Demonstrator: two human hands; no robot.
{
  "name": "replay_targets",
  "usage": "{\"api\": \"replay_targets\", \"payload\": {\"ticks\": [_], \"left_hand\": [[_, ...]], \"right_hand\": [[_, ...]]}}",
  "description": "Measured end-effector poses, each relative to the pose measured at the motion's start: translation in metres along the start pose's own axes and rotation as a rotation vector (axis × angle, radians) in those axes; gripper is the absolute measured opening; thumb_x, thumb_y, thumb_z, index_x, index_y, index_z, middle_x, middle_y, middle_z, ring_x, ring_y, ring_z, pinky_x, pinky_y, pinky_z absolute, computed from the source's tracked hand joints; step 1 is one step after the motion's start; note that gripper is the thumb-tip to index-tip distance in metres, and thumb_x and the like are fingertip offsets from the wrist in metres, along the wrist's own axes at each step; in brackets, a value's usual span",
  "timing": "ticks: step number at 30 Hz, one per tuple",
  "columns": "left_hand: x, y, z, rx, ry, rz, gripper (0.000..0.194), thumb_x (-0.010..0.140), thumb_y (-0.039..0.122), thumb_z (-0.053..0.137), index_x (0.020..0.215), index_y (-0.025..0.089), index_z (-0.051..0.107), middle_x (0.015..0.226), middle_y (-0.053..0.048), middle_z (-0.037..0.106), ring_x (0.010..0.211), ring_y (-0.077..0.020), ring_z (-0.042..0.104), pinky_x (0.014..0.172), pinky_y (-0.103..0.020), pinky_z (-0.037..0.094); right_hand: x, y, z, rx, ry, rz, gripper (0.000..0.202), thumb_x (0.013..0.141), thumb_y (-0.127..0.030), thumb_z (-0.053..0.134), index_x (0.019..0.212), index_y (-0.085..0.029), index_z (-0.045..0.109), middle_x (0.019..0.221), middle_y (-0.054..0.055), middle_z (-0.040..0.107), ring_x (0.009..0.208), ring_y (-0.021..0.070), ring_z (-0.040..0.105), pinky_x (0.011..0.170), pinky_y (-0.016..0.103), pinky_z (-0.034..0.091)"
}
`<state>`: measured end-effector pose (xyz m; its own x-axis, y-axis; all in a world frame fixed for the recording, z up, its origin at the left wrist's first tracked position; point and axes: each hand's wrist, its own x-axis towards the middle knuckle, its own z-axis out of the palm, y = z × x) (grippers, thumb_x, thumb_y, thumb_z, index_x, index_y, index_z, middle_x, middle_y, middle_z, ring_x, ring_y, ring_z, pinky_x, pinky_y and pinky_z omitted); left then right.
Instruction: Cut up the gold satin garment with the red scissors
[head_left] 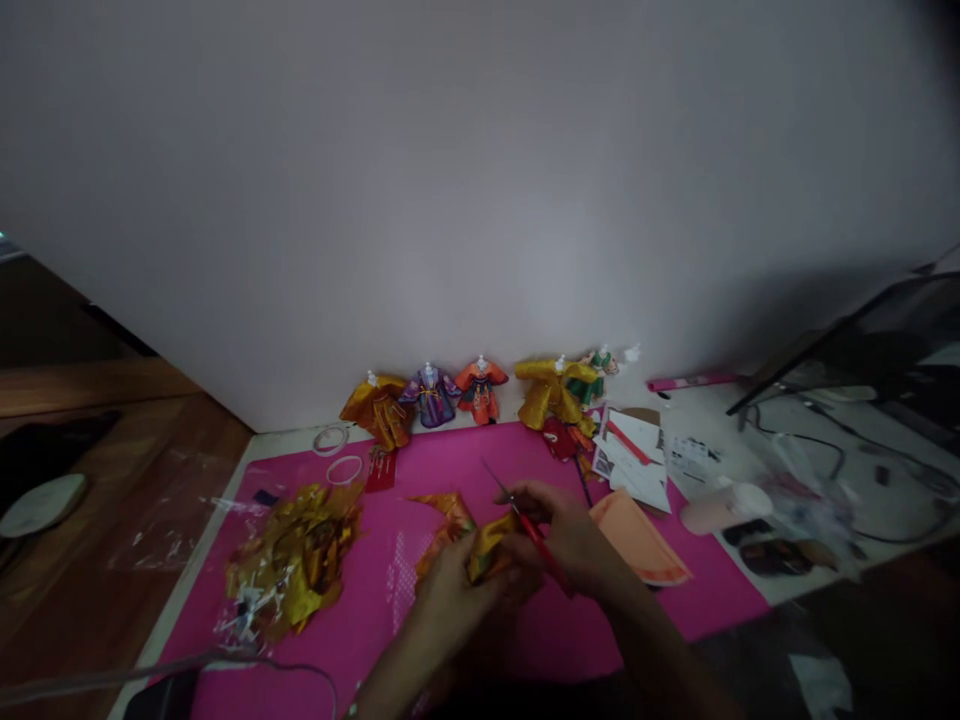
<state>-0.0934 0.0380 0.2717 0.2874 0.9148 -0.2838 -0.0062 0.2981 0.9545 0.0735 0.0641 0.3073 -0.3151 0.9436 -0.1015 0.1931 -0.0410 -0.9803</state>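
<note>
Handling gold-and-orange satiny cloth (pixel 487 552) seems the step in hand: the left hand (pixel 454 590) pinches it in its fingers over the pink mat (pixel 442 460), while the right hand's (pixel 562 520) fingers curl round red-handled scissors (pixel 535 538) (pointing past the cloth). Any cut would call for turning them inward. Doll costumes (pixel 429 398) lean against the dim grey wall (pixel 480 200) behind the bench (pixel 709 415).

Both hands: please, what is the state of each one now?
Left hand: closed, holding gold and orange cloth.
Right hand: closed around scissors with red handles.
</note>
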Motion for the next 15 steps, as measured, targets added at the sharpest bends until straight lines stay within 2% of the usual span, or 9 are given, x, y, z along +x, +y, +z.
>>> {"api": "replay_targets", "payload": {"ticks": [4, 7, 9, 11, 13, 15], "left_hand": [[-0.002, 0.0, -0.009, -0.002, -0.037, 0.018, 0.046, 0.065, 0.023, 0.081, 0.11, 0.021, 0.071, 0.103, -0.007, 0.078, 0.103, -0.0323, 0.067, 0.089, -0.038, 0.05], [0.002, 0.006, -0.02, 0.008, -0.044, 0.07, 0.038, 0.072, 0.034, 0.076, 0.108, 0.021, 0.071, 0.108, -0.008, 0.076, 0.107, -0.0303, 0.065, 0.094, -0.037, 0.047], [0.006, 0.011, -0.026, 0.038, -0.049, 0.087, 0.025, 0.081, 0.039, 0.067, 0.097, 0.02, 0.073, 0.1, -0.007, 0.076, 0.101, -0.027, 0.066, 0.09, -0.034, 0.047], [0.011, 0.016, -0.029, 0.073, -0.057, 0.075, 0.023, 0.086, 0.038, 0.059, 0.084, 0.02, 0.072, 0.084, -0.004, 0.074, 0.086, -0.023, 0.065, 0.08, -0.03, 0.047], [0.014, 0.02, -0.028, 0.11, -0.088, 0.063, 0.021, 0.086, 0.033, 0.058, 0.077, 0.019, 0.071, 0.072, -0.001, 0.07, 0.073, -0.02, 0.062, 0.07, -0.028, 0.046], [0.016, 0.024, -0.027, 0.155, -0.149, 0.057, 0.015, 0.081, 0.022, 0.058, 0.08, 0.02, 0.073, 0.072, 0.0, 0.07, 0.07, -0.0194, 0.061, 0.068, -0.028, 0.046]], "right_hand": [[0.005, 0.006, -0.003, 0.08, -0.031, -0.006, 0.036, 0.069, -0.017, 0.062, 0.104, -0.017, 0.067, 0.087, 0.001, 0.072, 0.077, 0.0162, 0.066, 0.071, 0.027, 0.053], [0.004, 0.008, -0.008, 0.11, -0.046, -0.008, 0.037, 0.067, -0.017, 0.063, 0.103, -0.017, 0.066, 0.088, 0.002, 0.072, 0.075, 0.0152, 0.066, 0.068, 0.026, 0.051], [0.003, 0.008, -0.011, 0.103, -0.058, -0.012, 0.035, 0.067, -0.015, 0.063, 0.101, -0.017, 0.067, 0.088, 0.001, 0.072, 0.077, 0.0158, 0.066, 0.068, 0.025, 0.05], [0.001, 0.007, -0.014, 0.079, -0.065, -0.014, 0.033, 0.067, -0.014, 0.063, 0.099, -0.018, 0.068, 0.086, 0.001, 0.071, 0.076, 0.0155, 0.064, 0.068, 0.026, 0.049], [-0.001, 0.006, -0.017, 0.049, -0.068, -0.013, 0.033, 0.067, -0.011, 0.061, 0.098, -0.017, 0.069, 0.083, 0.0, 0.069, 0.073, 0.0144, 0.062, 0.066, 0.025, 0.048], [-0.003, 0.004, -0.021, 0.03, -0.073, -0.015, 0.034, 0.066, -0.01, 0.06, 0.098, -0.017, 0.069, 0.082, 0.0, 0.067, 0.072, 0.0145, 0.061, 0.065, 0.026, 0.047]]}}
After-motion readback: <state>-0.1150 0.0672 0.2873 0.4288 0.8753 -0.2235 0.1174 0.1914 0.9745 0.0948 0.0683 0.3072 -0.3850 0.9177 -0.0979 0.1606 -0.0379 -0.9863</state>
